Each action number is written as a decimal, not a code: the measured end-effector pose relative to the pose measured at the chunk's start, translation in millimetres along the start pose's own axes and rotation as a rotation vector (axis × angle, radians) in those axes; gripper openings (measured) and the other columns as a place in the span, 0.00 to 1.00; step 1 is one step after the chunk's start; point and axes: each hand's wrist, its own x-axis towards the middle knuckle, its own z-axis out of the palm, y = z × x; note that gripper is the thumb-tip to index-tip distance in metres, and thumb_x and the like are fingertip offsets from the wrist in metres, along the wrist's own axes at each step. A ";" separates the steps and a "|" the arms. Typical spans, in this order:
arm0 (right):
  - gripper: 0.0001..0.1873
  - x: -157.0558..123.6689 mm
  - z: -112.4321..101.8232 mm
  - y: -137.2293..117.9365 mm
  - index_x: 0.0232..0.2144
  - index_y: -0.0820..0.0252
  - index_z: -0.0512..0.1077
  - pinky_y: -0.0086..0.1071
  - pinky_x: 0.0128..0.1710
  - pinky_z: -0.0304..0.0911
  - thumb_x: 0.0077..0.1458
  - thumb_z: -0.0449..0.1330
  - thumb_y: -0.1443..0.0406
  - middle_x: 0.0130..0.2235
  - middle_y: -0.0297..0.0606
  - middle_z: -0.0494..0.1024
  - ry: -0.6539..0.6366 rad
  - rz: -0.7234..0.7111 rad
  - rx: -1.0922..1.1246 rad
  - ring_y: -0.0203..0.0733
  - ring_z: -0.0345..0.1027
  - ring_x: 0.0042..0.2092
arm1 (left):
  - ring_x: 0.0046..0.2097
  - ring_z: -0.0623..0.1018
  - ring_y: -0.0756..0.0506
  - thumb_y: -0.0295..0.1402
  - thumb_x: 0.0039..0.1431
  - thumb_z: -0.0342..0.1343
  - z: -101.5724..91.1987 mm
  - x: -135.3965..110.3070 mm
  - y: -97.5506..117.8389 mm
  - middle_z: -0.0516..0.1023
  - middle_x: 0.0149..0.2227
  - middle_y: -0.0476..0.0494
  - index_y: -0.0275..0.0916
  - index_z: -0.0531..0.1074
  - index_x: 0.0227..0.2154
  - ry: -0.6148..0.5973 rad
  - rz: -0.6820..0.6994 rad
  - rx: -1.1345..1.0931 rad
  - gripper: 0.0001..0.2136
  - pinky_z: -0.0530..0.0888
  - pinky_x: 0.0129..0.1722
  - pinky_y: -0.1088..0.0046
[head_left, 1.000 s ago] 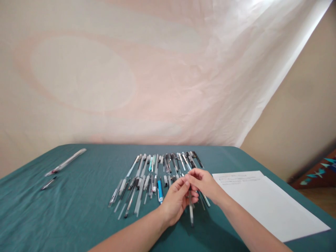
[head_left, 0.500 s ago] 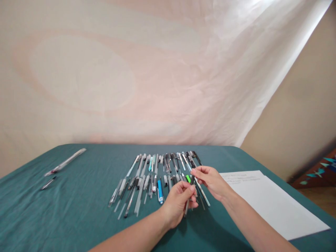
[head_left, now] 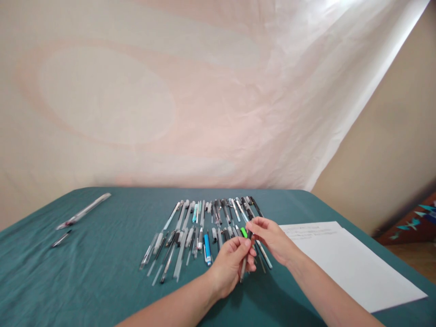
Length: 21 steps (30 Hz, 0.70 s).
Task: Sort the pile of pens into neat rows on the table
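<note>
My left hand [head_left: 231, 263] is closed around the barrel of a dark pen [head_left: 243, 268], just in front of a spread of several pens [head_left: 200, 229] on the teal tablecloth [head_left: 102, 272]. My right hand [head_left: 272, 238] pinches the pen's upper end between thumb and fingers. A pen with a bright green part [head_left: 244, 232] lies right behind my hands. A blue pen [head_left: 207, 247] lies to the left of my left hand.
A white sheet of paper [head_left: 344, 263] lies on the right of the table. At the far left lie a long clear pen [head_left: 85, 210] and a short dark pen [head_left: 61, 238]. A pale cloth backdrop [head_left: 170, 91] hangs behind the table.
My hands, first pressed together on the pen, drew slightly apart along it. The pen tilted from pointing at me to slanting up toward my right hand, uncovering the green pen.
</note>
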 end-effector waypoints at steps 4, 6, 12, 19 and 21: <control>0.13 1.7 -2.3 0.0 0.23 0.64 0.71 0.26 0.26 0.58 0.38 0.66 0.60 0.25 0.33 0.72 -0.022 0.040 0.064 0.31 0.62 0.25 | 0.19 0.67 0.56 0.39 0.51 0.54 -0.4 -0.8 -0.7 0.68 0.22 0.50 0.34 0.64 0.28 0.003 -0.006 0.012 0.12 0.64 0.23 0.79; 0.12 1.6 -3.6 -2.4 0.26 0.64 0.73 0.26 0.27 0.59 0.40 0.65 0.60 0.27 0.35 0.73 -0.090 0.056 0.107 0.31 0.63 0.25 | 0.20 0.67 0.56 0.39 0.52 0.53 -0.9 -0.4 -1.0 0.68 0.22 0.50 0.34 0.65 0.28 -0.004 -0.008 0.001 0.12 0.64 0.23 0.79; 0.15 -0.7 -0.8 -1.8 0.34 0.62 0.72 0.28 0.27 0.61 0.45 0.61 0.58 0.33 0.37 0.74 -0.143 0.091 0.203 0.31 0.65 0.25 | 0.20 0.66 0.56 0.41 0.52 0.52 -1.5 1.1 -2.3 0.68 0.24 0.49 0.33 0.66 0.30 -0.021 0.001 -0.037 0.13 0.63 0.23 0.80; 0.12 0.6 1.3 4.8 0.22 0.63 0.68 0.25 0.21 0.57 0.43 0.63 0.60 0.21 0.32 0.70 -0.054 0.074 0.191 0.30 0.61 0.20 | 0.20 0.66 0.56 0.41 0.51 0.53 -0.8 0.5 -2.1 0.67 0.22 0.50 0.34 0.66 0.29 0.003 -0.014 -0.024 0.13 0.63 0.23 0.79; 0.11 0.7 1.1 2.1 0.24 0.64 0.70 0.25 0.23 0.58 0.43 0.63 0.60 0.23 0.33 0.71 -0.067 0.064 0.197 0.30 0.62 0.22 | 0.20 0.66 0.56 0.41 0.51 0.53 -1.0 1.0 -2.0 0.68 0.23 0.50 0.33 0.66 0.29 0.007 -0.011 -0.026 0.13 0.63 0.23 0.79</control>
